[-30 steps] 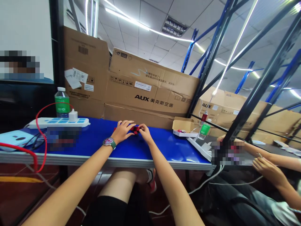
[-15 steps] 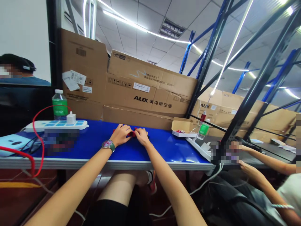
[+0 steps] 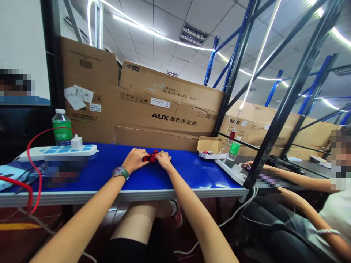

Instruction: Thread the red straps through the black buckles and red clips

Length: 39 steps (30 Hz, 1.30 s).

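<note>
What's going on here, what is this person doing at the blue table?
A seated person holds a small red object with the fingertips of both the left hand and the right hand, resting on a blue table. A small open cardboard box sits further along. Another person sits at the neighbouring desk to the right.

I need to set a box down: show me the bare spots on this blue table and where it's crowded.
Bare blue tabletop lies between the right hand and the open cardboard box. A smaller patch lies between the left hand and the blurred item. The left end is crowded: power strip, water bottle. The hands crowd the red object.
</note>
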Motion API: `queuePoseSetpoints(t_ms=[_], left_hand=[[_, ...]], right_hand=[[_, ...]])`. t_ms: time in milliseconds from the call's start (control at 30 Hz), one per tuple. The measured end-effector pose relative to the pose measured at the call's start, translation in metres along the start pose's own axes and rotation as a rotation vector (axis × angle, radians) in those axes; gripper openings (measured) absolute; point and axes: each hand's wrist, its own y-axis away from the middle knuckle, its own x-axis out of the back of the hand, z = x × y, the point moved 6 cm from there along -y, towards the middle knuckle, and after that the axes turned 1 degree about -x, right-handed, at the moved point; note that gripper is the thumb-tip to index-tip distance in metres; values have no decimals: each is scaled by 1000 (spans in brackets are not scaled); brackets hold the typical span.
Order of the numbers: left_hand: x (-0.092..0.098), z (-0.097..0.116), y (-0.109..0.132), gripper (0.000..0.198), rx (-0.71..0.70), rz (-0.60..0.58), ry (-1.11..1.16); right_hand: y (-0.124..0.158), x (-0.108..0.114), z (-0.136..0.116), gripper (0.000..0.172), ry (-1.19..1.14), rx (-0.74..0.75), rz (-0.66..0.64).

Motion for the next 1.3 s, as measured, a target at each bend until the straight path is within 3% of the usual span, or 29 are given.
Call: queuePoseSetpoints(t_ms=[67,167,333,433,600,700,767,833,900,967,1033,1133,1300], left_hand=[[-2,0,0,23,-22,-20,21],[-3,-4,-1,27,34,-7,65],[-4,-9,-2,33,110,72,181],[-4,-11,-2,35,144,111,225],[-4,-17,1,36,149,126,243],[-5,-21,3,37,154,110,251],[-6,-23,3,37,177,106,252],[-8,-24,3,36,207,108,261],[-8,-25,3,35,231,119,291],[-9,-26,4,33,261,124,340],[-9,-28,5,33,308,116,395],[-10,-29,6,32,369,93,475],[-10,-29,5,25,393,104,510]], right_hand=[[4,0,-5,32,114,11,34],[2,0,-6,23,89,14,41],[-13,-2,9,29,-122,-2,56],[-18,-4,14,34,-370,8,84],[-18,1,29,33,-657,-158,134],[-11,17,44,37,-538,-347,232],[1,37,51,48,-321,-496,418],[13,55,44,52,-53,-510,560],[13,54,20,46,133,-272,473],[13,30,-13,40,234,90,205],[18,2,-35,44,317,313,-42],[21,-15,-48,40,416,344,-78],[22,-14,-53,30,549,337,-21]])
